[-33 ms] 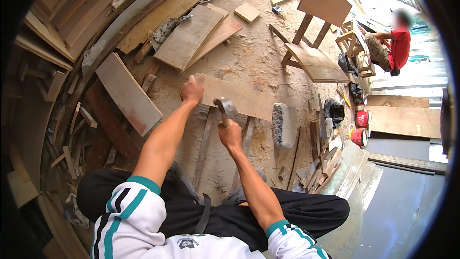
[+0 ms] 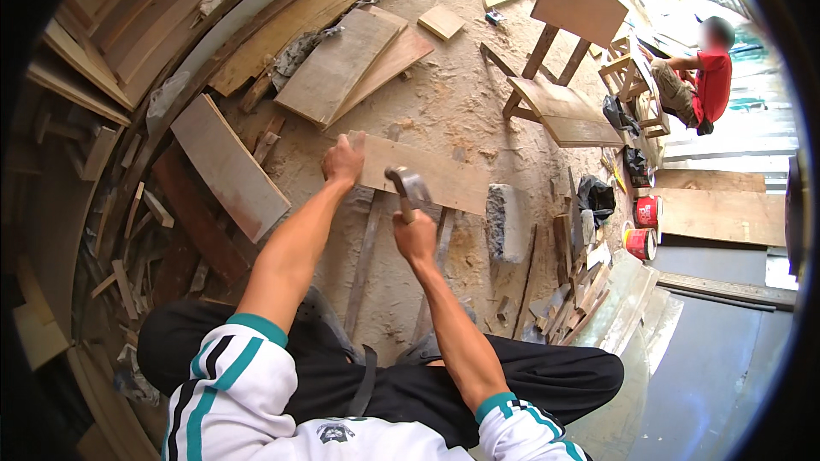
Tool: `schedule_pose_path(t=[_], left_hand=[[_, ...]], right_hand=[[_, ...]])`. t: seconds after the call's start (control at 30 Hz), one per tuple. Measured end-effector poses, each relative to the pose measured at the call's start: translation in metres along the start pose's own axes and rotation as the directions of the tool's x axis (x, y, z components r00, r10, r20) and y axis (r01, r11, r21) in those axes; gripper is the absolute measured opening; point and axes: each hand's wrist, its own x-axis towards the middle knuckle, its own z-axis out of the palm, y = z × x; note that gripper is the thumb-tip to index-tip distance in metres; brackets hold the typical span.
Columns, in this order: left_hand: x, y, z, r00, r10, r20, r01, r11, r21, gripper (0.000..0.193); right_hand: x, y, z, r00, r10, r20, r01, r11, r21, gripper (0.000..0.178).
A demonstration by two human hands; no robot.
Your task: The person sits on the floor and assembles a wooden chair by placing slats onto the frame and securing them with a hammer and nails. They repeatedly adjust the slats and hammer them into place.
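Observation:
My left hand [image 2: 343, 160] is closed around the left end of a pale wooden board [image 2: 457, 177]. The board lies across two narrow wooden strips [image 2: 362, 260] that run back toward my feet. In my right hand [image 2: 415, 239] is a claw hammer [image 2: 410, 190], gripped by its wooden handle. Its metal head overlaps the board's near edge in the picture; whether they touch, I cannot tell. Any nail under my left fingers is too small or hidden to make out.
A grey concrete block [image 2: 507, 224] stands right of the board. Loose planks [image 2: 231, 166] lie to the left. A wooden chair [image 2: 564, 111] is farther off, near a person in a red shirt [image 2: 713, 87]. Paint cans [image 2: 639, 243] and wood scraps [image 2: 589, 299] sit at the right.
The hammer and my right hand have shifted slightly to the right, and the hammer head has tilted. My left hand and the board stay almost where they were.

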Motion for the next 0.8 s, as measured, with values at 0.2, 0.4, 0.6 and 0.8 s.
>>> schedule_pose_path(t=[0.2, 0.4, 0.6, 0.8], left_hand=[[0.002, -0.008, -0.006, 1.0, -0.019, -0.001, 0.019, 1.0, 0.02, 0.067], [0.005, -0.003, 0.001, 1.0, 0.002, 0.011, -0.002, 1.0, 0.008, 0.068], [0.004, -0.004, -0.001, 1.0, -0.01, 0.007, 0.01, 1.0, 0.009, 0.069], [0.0, -0.002, -0.008, 1.0, -0.016, 0.005, 0.016, 1.0, 0.006, 0.069]], right_hand=[[0.007, -0.032, -0.021, 0.983, 0.008, -0.186, 0.055, 0.942, 0.331, 0.03], [-0.005, 0.031, 0.016, 0.976, 0.206, 0.064, -0.207, 0.978, 0.012, 0.02], [-0.02, 0.028, 0.015, 0.994, 0.112, 0.006, -0.112, 0.994, 0.019, 0.019], [0.004, -0.008, -0.002, 0.998, 0.063, 0.018, -0.064, 0.996, 0.063, 0.022]])
